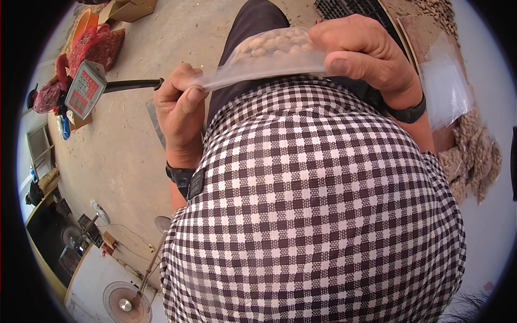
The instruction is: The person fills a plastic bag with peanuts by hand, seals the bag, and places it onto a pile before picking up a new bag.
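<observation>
A clear plastic bag point(253, 56) of tan, nut-like pieces rests over my lap, its top edge stretched sideways between both hands. My left hand point(182, 102) pinches the left corner of that edge between thumb and fingers. At the other end, my right hand point(371, 56) grips the bag's right side, thumb lying along the edge and fingers curled over the far side. The pieces show through the plastic beyond the edge. Whether the bag's mouth is sealed, I cannot tell.
A scale display point(86, 89) on a black arm stands at left, near red mesh sacks point(97, 48). To the right lie flat clear bags point(446, 81) and filled bags point(468, 156). A black crate point(355, 9) sits ahead; a fan point(126, 304) stands lower left.
</observation>
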### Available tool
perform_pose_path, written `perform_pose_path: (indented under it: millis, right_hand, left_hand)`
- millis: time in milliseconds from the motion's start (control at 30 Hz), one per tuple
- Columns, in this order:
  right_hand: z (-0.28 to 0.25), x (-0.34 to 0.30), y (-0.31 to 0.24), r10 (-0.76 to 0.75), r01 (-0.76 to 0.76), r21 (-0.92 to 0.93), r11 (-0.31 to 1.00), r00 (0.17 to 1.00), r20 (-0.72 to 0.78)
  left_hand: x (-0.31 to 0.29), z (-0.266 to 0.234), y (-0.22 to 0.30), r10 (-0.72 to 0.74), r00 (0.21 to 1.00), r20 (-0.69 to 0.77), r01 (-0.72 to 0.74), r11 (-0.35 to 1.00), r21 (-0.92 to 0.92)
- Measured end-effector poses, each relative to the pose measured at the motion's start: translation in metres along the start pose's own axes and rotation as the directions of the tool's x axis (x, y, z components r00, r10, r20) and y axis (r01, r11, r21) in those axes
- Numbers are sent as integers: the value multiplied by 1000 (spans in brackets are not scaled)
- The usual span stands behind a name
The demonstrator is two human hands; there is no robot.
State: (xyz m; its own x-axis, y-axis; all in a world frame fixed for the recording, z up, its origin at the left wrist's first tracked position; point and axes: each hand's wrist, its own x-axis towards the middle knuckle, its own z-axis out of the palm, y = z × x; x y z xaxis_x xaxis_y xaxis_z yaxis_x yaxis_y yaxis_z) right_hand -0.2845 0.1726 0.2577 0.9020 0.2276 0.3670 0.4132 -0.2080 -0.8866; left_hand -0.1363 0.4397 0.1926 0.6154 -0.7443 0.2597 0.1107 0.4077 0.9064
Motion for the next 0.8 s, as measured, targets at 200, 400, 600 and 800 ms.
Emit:
perform_pose_path:
  millis: [200, 400, 600, 800]
  right_hand:
    - [3, 1, -2, 5, -4, 43, 999, 1000, -10]
    - [-11, 7, -8, -70, 76, 121, 990, 996, -52]
    - [-17, 7, -9, 77, -14, 265, 964, 970, -228]
    - [-23, 3, -10, 216, 26, 480, 877, 871, -442]
  left_hand:
    - [0, -2, 0, -84, 993, -81, 76, 993, -93]
    - [27, 7, -11, 43, 991, 129, -42, 999, -11]
    - [56, 34, -15, -155, 984, 93, 158, 987, -19]
    - [85, 34, -26, -219, 961, 171, 252, 945, -207]
